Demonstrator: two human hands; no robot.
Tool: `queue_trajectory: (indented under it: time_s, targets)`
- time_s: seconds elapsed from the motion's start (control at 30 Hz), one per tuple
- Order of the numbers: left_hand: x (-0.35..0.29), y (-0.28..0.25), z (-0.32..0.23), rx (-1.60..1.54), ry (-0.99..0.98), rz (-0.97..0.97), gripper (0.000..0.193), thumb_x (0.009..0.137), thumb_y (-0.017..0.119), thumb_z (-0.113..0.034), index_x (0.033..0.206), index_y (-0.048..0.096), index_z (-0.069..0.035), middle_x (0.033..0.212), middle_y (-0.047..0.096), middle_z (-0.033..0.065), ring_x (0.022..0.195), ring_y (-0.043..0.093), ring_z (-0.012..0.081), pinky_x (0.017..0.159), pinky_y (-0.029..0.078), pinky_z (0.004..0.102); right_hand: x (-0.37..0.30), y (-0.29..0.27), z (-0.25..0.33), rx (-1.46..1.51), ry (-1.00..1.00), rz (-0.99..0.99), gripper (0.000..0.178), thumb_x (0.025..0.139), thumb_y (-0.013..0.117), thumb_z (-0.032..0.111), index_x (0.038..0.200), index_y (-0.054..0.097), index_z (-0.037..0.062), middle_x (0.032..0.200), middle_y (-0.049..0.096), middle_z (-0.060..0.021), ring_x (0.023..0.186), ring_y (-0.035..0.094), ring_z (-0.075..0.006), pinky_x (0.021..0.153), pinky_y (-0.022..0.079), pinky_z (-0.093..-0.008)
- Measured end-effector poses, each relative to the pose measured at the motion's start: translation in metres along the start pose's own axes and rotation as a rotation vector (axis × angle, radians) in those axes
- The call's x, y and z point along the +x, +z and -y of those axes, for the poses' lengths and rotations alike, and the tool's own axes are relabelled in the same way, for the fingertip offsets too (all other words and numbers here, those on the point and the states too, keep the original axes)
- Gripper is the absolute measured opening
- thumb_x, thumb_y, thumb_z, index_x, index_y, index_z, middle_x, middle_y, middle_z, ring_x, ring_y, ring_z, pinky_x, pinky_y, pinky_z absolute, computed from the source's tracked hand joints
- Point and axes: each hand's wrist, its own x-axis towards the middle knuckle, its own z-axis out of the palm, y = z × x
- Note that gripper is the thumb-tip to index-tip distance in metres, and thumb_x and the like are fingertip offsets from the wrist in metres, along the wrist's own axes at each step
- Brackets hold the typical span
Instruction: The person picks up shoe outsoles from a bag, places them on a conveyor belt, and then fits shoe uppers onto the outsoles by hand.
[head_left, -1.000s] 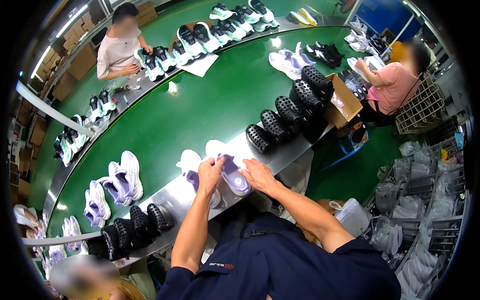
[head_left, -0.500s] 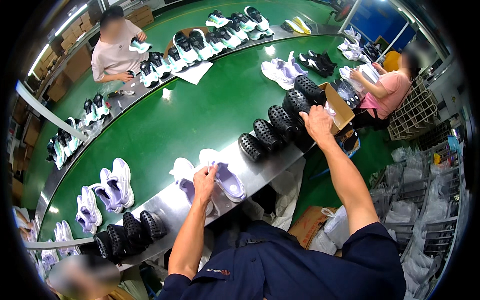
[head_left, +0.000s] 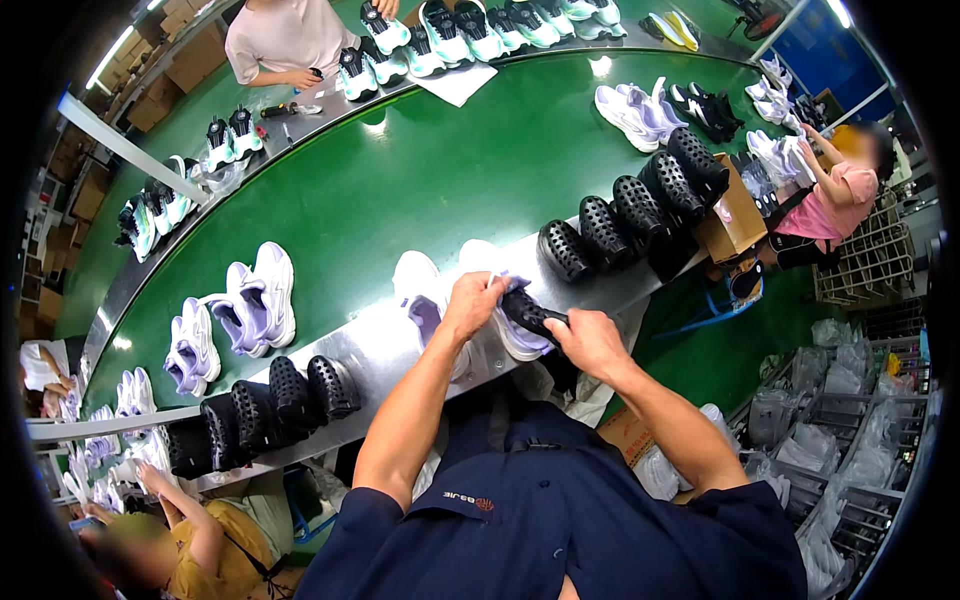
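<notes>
At the metal table edge in front of me, a white and lavender sneaker (head_left: 520,343) lies with its toe pointing away. My left hand (head_left: 476,304) pinches its upper by the tongue and holds the opening apart. A black perforated shoe tree (head_left: 526,310) is in my right hand (head_left: 592,344), gripped by its near end, and its front part reaches into the sneaker's opening; how deep it sits is hidden. The matching sneaker (head_left: 420,290) rests just left of it, partly behind my left forearm.
More black shoe trees stand in rows to the right (head_left: 640,210) and left (head_left: 290,392). Lavender sneakers (head_left: 255,300) sit on the green belt (head_left: 400,180) at left. An open carton (head_left: 735,215) is at right. Co-workers work across, at right and at lower left.
My right hand has come from the shoe tree row at right to the sneaker, bringing one shoe tree. My left hand stays at the sneaker's opening. The view has shifted.
</notes>
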Motion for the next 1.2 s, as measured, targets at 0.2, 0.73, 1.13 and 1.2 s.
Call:
queue_trajectory:
  time_s: [0.2, 0.73, 1.13, 1.2]
  targets:
    - [0.016, -0.011, 0.004, 0.281, 0.122, 0.057, 0.028, 0.092, 0.064, -0.029, 0.097, 0.074, -0.003, 0.084, 0.066, 0.0192, 0.082, 0.066, 0.0269, 0.073, 0.049, 0.0397, 0.025, 0.074, 0.024, -0.263, -0.224, -0.331, 0.037, 0.088, 0.070, 0.036, 0.087, 0.063, 0.0005, 0.082, 0.067, -0.0180, 0.072, 0.068, -0.0358, 0.062, 0.055, -0.0452]
    - [-0.020, -0.001, 0.053, 0.311, 0.278, -0.273, 0.060, 0.080, 0.076, -0.016, 0.136, 0.056, -0.007, 0.126, 0.061, 0.0218, 0.119, 0.059, 0.0337, 0.099, 0.048, 0.0360, 0.018, 0.070, 0.025, -0.028, -0.322, -0.172, 0.035, 0.084, 0.072, 0.020, 0.106, 0.058, -0.0029, 0.093, 0.062, -0.0199, 0.094, 0.063, -0.0389, 0.078, 0.055, -0.0436]
    - [-0.027, 0.052, 0.022, 0.583, -0.361, -0.394, 0.054, 0.077, 0.063, -0.009, 0.125, 0.045, 0.008, 0.081, 0.068, 0.0290, 0.083, 0.068, 0.0465, 0.076, 0.053, 0.0530, 0.066, 0.095, -0.001, -0.002, 0.024, -0.153, 0.037, 0.081, 0.069, 0.023, 0.104, 0.057, -0.0039, 0.086, 0.068, -0.0298, 0.085, 0.066, -0.0490, 0.079, 0.053, -0.0551]
    - [-0.026, 0.050, 0.025, 0.559, -0.376, -0.340, 0.063, 0.077, 0.065, -0.012, 0.132, 0.043, 0.009, 0.087, 0.068, 0.0307, 0.088, 0.068, 0.0470, 0.079, 0.053, 0.0532, 0.069, 0.092, 0.001, -0.050, 0.009, -0.136, 0.034, 0.081, 0.068, 0.022, 0.102, 0.057, -0.0025, 0.086, 0.068, -0.0275, 0.084, 0.068, -0.0456, 0.077, 0.054, -0.0531]
